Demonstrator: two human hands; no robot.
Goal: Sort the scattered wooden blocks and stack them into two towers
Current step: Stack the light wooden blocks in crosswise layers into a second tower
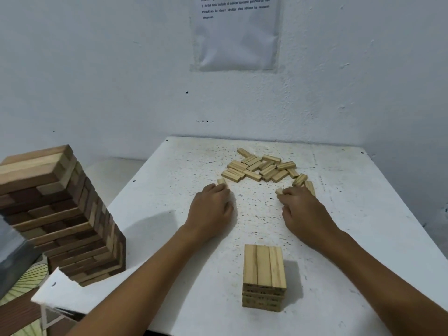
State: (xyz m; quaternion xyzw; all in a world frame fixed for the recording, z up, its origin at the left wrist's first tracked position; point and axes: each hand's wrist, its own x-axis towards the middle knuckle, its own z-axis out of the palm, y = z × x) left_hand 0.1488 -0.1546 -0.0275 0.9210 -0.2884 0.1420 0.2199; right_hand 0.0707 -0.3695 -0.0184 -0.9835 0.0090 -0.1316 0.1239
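Ahead on the white bench, the left hand curls round 1 pale block and the right hand pinches another block, both beside the scattered pile. Nearer stands a short pale tower; a taller dark tower stands left.

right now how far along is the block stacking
Partly done. One short tower of pale blocks stands near the table's front edge, a few layers high. In hand: the left hand and right hand each hold a block. Left: the scattered pile further back. No second pale tower is started; a big mixed-wood tower stands at left.
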